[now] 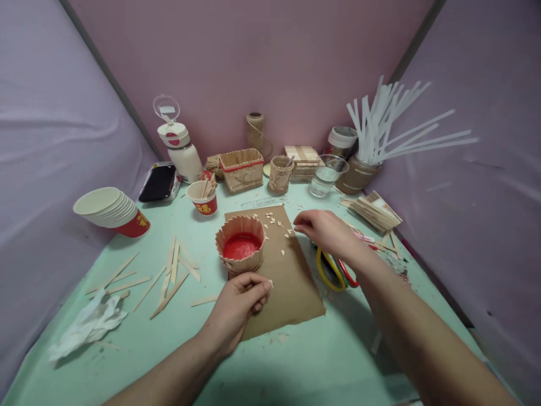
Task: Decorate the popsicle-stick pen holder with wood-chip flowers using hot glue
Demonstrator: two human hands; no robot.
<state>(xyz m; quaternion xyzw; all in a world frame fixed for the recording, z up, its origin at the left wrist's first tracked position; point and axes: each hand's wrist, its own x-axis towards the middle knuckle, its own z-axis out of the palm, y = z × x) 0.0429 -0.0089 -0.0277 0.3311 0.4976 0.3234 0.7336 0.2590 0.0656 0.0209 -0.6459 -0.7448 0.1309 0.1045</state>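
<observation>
A round cup clad in wooden sticks, red inside, stands on a brown cardboard sheet. My left hand rests on the cardboard just in front of the cup, fingers curled and pinched on a tiny pale scrap. My right hand reaches over the cardboard's right edge, its fingertips pinched together at small wood chips scattered there. Whether it holds one I cannot make out.
Loose wooden sticks and crumpled tissue lie left. Stacked paper cups, a white bottle, stick baskets, twine spool, a water glass, white strips in a jar, stick bundles and coloured scissors ring the table.
</observation>
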